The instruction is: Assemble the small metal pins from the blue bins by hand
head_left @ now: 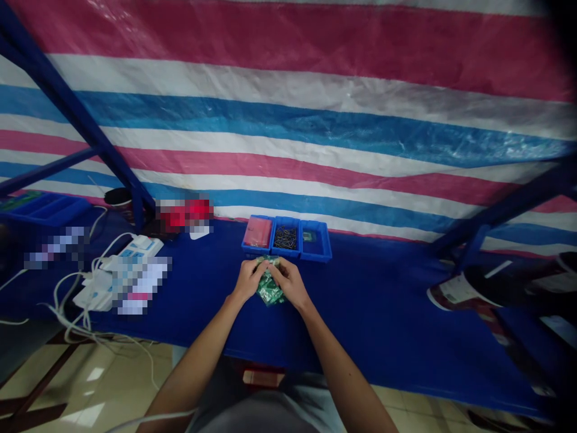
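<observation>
Both of my hands are close together above the blue tabletop [369,300], pinching the upper part of a shiny, see-through green plastic bag [270,293]. My left hand [247,279] is closed on its left side, and my right hand [291,282] is closed on its right side, thumbs nearly meeting. What lies inside the bag is too small to make out. Just beyond my hands stand three joined blue bins. The left bin holds pink flat pieces [258,232], the middle one many small dark metal pins or screws [285,237], and the right bin [318,251] a small green piece.
A white power strip [146,246] with tangled cables lies to the left, beside a blurred paper. Further left is a blue divided tray [58,207] and a dark cup [119,197]. A white-labelled tub [460,291] stands at right. Striped sheeting [315,138] hangs behind, between blue frame posts.
</observation>
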The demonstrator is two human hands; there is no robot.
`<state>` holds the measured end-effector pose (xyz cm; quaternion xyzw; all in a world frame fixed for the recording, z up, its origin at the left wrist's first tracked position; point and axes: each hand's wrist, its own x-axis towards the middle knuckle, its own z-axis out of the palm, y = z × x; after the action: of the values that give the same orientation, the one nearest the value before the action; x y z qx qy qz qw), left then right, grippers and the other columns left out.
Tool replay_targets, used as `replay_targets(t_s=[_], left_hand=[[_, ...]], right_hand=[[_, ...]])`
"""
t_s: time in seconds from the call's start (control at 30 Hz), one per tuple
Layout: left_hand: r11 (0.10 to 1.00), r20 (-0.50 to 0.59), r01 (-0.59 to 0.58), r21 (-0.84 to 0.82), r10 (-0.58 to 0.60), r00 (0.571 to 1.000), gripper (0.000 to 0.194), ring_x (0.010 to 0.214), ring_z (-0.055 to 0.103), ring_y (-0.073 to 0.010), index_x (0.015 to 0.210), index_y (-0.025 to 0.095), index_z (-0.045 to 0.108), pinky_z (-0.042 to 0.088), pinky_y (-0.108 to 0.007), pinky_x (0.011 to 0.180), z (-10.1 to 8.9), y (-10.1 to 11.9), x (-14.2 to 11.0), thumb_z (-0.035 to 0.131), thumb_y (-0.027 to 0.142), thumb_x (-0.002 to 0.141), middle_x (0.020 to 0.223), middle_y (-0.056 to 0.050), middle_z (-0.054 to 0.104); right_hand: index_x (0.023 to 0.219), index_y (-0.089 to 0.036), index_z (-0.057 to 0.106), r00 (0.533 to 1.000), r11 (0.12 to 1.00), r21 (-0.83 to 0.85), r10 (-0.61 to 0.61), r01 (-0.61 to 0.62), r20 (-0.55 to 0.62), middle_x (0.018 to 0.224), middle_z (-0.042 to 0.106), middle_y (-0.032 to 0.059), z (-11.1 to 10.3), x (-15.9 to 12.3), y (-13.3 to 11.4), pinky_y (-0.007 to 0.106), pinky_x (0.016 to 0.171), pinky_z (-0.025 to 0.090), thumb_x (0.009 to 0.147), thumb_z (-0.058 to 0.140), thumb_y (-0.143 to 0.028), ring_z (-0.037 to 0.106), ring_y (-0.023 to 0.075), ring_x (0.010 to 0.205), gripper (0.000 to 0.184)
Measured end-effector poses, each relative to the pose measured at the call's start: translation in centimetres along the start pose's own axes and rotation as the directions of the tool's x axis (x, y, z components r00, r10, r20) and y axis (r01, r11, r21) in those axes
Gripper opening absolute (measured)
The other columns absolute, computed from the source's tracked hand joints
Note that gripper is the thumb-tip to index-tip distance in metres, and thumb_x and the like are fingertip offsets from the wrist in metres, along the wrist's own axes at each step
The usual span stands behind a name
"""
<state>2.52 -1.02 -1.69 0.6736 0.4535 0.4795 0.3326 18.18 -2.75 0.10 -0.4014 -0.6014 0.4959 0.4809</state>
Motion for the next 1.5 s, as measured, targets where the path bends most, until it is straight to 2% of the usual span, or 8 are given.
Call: replay_targets(t_s=[0.1, 0.23, 0.43, 0.57, 0.77, 1.0, 1.33, 1.5], left_hand=[[0.999, 0.009, -0.029, 0.013, 0.029, 1.0, 0.051, 0.052, 0.039, -0.0104, 0.056, 0.014, 0.05, 0.028, -0.024, 0.054, 0.0, -0.2, 0.1, 0.05, 0.044, 0.097, 0.053, 0.002, 0.044], [1.0, 0.023, -0.017, -0.003, 0.018, 1.0, 0.054, 0.05, 0.036, -0.0096, 0.053, 0.014, 0.047, 0.026, -0.024, 0.052, 0.1, -0.3, 0.0, 0.048, 0.046, 0.097, 0.051, 0.003, 0.041], [1.0, 0.057, -0.007, -0.017, 0.008, 0.998, 0.052, 0.049, 0.035, -0.009, 0.056, 0.014, 0.05, 0.024, -0.024, 0.051, -0.1, 0.0, -0.1, 0.051, 0.046, 0.096, 0.051, 0.003, 0.04], [1.0, 0.057, -0.024, 0.02, 0.023, 0.998, 0.051, 0.048, 0.034, -0.0089, 0.055, 0.014, 0.05, 0.024, -0.024, 0.051, 0.0, -0.1, 0.0, 0.052, 0.043, 0.096, 0.049, 0.003, 0.04], [0.999, 0.048, -0.022, 0.039, 0.02, 0.999, 0.05, 0.047, 0.04, -0.0089, 0.054, 0.014, 0.051, 0.028, -0.023, 0.051, 0.0, -0.3, 0.0, 0.05, 0.041, 0.097, 0.048, 0.003, 0.044], [1.0, 0.059, -0.014, 0.027, 0.012, 0.998, 0.056, 0.044, 0.037, -0.0079, 0.05, 0.014, 0.048, 0.028, -0.022, 0.05, 0.0, -0.2, -0.1, 0.048, 0.044, 0.097, 0.046, 0.003, 0.042], [1.0, 0.083, 0.005, -0.004, -0.005, 0.997, 0.057, 0.047, 0.041, -0.0086, 0.054, 0.012, 0.053, 0.03, -0.022, 0.051, 0.0, 0.1, -0.1, 0.048, 0.048, 0.098, 0.049, 0.002, 0.049], [1.0, 0.076, -0.028, -0.002, 0.028, 0.997, 0.053, 0.05, 0.038, -0.0087, 0.055, 0.013, 0.05, 0.028, -0.022, 0.052, 0.0, 0.3, 0.0, 0.05, 0.047, 0.097, 0.051, 0.003, 0.044]], right_hand=[[0.086, -0.016, 0.061, 1.0, 0.998, -0.069, -0.004, 0.006, 0.023, 0.071, 0.051, -0.0015, -0.1, -0.1, 0.3, 0.022, 0.057, 0.034, 0.091, 0.059, -0.051, 0.041, 0.0116, 0.062, 0.036], [0.074, -0.015, 0.06, 0.999, 0.987, -0.157, -0.024, 0.028, 0.025, 0.066, 0.047, -0.0019, -0.6, -0.2, 0.7, 0.022, 0.055, 0.031, 0.09, 0.061, -0.047, 0.039, 0.0113, 0.061, 0.036], [0.085, -0.014, 0.067, 1.0, 0.998, -0.065, -0.022, 0.021, -0.012, 0.07, 0.055, -0.0008, -0.6, 0.1, 0.6, 0.022, 0.058, 0.035, 0.089, 0.063, -0.044, 0.044, 0.0119, 0.062, 0.031], [0.087, -0.014, 0.067, 1.0, 1.0, -0.018, 0.006, -0.006, 0.012, 0.073, 0.058, -0.0001, -0.6, 0.3, 0.5, 0.022, 0.059, 0.037, 0.087, 0.064, -0.045, 0.046, 0.0121, 0.062, 0.031], [0.082, -0.014, 0.066, 0.998, 0.998, 0.042, 0.042, -0.043, 0.04, 0.066, 0.053, -0.0012, -0.9, 0.3, 0.2, 0.023, 0.054, 0.035, 0.085, 0.066, -0.05, 0.043, 0.0112, 0.058, 0.035], [0.084, -0.014, 0.065, 0.994, 0.994, 0.065, 0.079, -0.083, 0.071, 0.057, 0.048, -0.0035, -0.8, 0.1, -0.7, 0.023, 0.053, 0.036, 0.082, 0.069, -0.054, 0.044, 0.0116, 0.056, 0.041], [0.089, -0.012, 0.07, 0.997, 0.996, 0.072, 0.045, -0.049, 0.055, 0.082, 0.069, 0.0056, -0.8, 0.3, 0.6, 0.028, 0.068, 0.048, 0.082, 0.07, -0.047, 0.059, 0.0174, 0.071, 0.036], [0.086, -0.014, 0.068, 0.998, 0.998, 0.042, 0.052, -0.053, 0.03, 0.071, 0.062, 0.0013, -0.9, 0.2, 0.3, 0.024, 0.057, 0.041, 0.082, 0.07, -0.049, 0.053, 0.0135, 0.061, 0.035]])
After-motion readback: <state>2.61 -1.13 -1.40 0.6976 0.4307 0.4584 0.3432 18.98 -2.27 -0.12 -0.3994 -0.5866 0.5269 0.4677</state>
